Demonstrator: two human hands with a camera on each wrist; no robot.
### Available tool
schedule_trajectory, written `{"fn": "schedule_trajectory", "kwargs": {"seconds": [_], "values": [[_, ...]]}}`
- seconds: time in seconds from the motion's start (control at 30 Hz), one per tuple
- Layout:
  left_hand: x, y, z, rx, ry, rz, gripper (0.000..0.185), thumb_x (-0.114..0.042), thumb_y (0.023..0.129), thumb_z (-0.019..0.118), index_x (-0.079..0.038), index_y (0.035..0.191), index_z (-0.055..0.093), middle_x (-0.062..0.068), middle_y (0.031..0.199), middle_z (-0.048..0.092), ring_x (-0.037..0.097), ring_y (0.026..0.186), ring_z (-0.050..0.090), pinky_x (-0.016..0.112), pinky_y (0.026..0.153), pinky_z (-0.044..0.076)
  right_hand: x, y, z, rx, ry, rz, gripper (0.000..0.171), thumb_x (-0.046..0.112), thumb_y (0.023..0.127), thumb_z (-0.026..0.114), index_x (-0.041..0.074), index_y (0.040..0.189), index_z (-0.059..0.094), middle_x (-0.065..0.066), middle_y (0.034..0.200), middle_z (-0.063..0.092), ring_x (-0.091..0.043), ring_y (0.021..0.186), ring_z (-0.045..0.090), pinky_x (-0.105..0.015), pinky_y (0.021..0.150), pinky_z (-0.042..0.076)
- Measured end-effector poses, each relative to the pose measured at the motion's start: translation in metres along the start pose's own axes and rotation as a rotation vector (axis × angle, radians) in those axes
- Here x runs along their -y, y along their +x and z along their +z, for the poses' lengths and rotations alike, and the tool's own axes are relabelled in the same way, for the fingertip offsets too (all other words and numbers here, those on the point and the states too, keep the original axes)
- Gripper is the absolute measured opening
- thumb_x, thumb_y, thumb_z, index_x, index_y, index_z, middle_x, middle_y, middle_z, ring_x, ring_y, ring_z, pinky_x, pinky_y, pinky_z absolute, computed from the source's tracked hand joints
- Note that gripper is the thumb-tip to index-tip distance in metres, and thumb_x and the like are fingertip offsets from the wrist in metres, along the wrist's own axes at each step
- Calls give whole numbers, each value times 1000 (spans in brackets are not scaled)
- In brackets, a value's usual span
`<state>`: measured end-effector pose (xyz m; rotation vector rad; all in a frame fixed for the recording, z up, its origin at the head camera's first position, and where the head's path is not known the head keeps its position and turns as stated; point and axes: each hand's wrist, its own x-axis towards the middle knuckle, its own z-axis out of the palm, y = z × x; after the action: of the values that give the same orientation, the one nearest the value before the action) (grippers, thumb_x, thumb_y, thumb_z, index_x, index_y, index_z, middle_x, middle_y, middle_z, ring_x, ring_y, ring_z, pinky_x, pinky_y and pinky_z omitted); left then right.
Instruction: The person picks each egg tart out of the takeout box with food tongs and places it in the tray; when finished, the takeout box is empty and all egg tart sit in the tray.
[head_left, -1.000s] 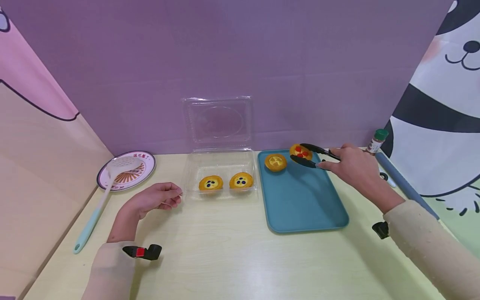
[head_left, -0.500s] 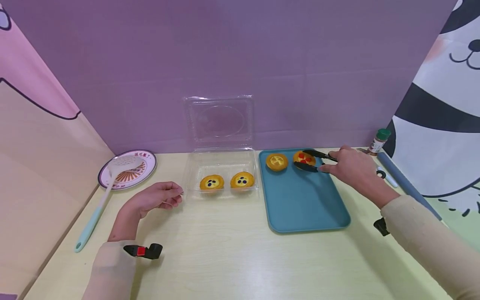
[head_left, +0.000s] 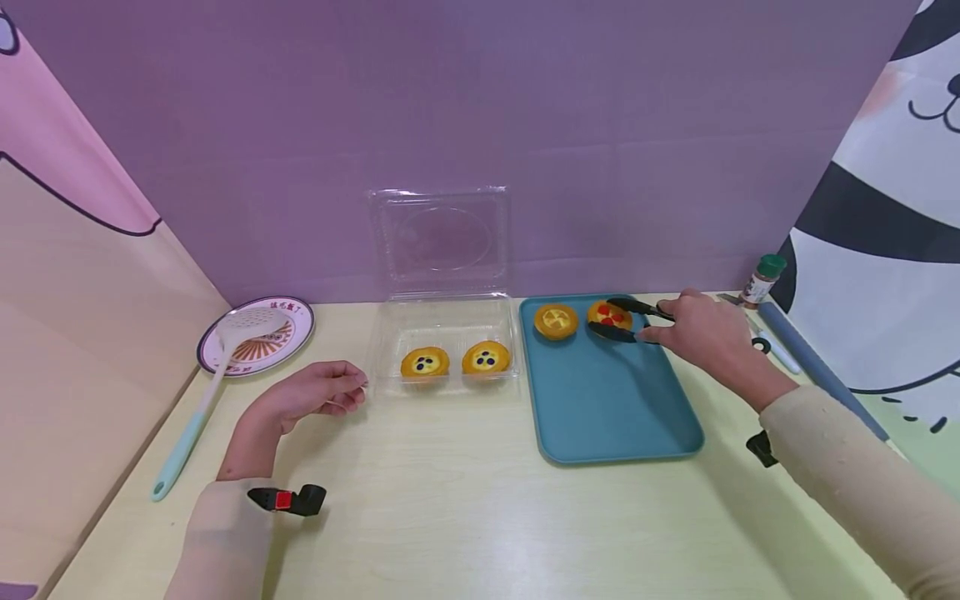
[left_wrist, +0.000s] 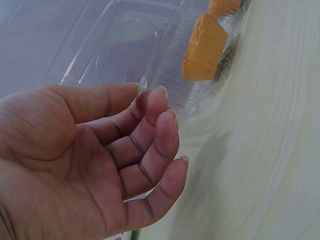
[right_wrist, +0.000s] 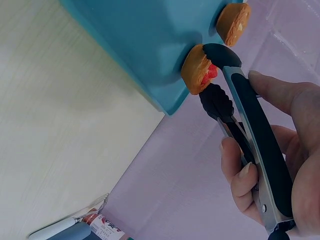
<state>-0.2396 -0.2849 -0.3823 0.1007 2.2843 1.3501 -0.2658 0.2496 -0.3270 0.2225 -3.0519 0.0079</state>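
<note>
My right hand (head_left: 701,333) grips black-tipped metal tongs (right_wrist: 260,145). Their tips straddle a tart with red topping (head_left: 609,315) at the back right of a blue tray (head_left: 611,400). To its left on the tray is a plain yellow tart (head_left: 556,322). At the left edge of a clear plastic box (head_left: 450,321), my left hand (head_left: 315,396) pinches the rim between thumb and forefinger, the other fingers loosely curved. The box's lid (head_left: 442,242) stands up behind it. Two tarts with dark dots, a left one (head_left: 425,363) and a right one (head_left: 486,358), lie inside.
On the left, a white skimmer (head_left: 251,323) with a pale blue handle lies across a patterned plate (head_left: 288,346). A green-capped jar (head_left: 763,279) and a long blue-grey strip (head_left: 821,367) are at the right edge. A purple backdrop (head_left: 435,100) rises behind the table.
The right hand has lowered the red-topped tart slightly onto the tray, beside the plain one, with the tongs still around it. The left hand stays at the box's edge.
</note>
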Motion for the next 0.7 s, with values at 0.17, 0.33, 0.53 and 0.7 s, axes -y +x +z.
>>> {"fn": "schedule_trajectory", "kwargs": {"seconds": [0.17, 0.33, 0.53, 0.7], "values": [[-1, -1, 0, 0, -2, 4, 37, -25, 105, 52, 7, 123, 52, 5, 98, 64, 21, 91, 61, 31, 85, 54, 1, 1, -1, 11, 2, 12, 67, 52, 88, 70, 6, 135, 61, -23, 108, 66, -30, 68, 59, -35, 46, 44], [-1, -1, 0, -4, 1, -1, 37, -26, 105, 52, 7, 123, 52, 5, 97, 64, 21, 90, 60, 31, 85, 54, 1, 1, -1, 8, 4, 9, 67, 52, 87, 70, 6, 135, 62, -24, 107, 67, -30, 67, 59, -35, 45, 44], [-1, 0, 0, -3, -2, -4, 38, -27, 105, 52, 6, 123, 53, 4, 97, 64, 19, 89, 60, 31, 84, 54, -1, 2, 0, 18, 13, 15, 69, 53, 87, 70, 5, 136, 61, -24, 108, 67, -31, 71, 60, -35, 47, 46], [-1, 0, 1, 2, -7, 1, 37, -27, 105, 52, 6, 122, 53, 3, 96, 64, 18, 88, 60, 31, 84, 54, -1, 1, 0, 29, 24, 29, 72, 55, 86, 70, 4, 136, 60, -25, 113, 65, -33, 74, 62, -36, 48, 47]]}}
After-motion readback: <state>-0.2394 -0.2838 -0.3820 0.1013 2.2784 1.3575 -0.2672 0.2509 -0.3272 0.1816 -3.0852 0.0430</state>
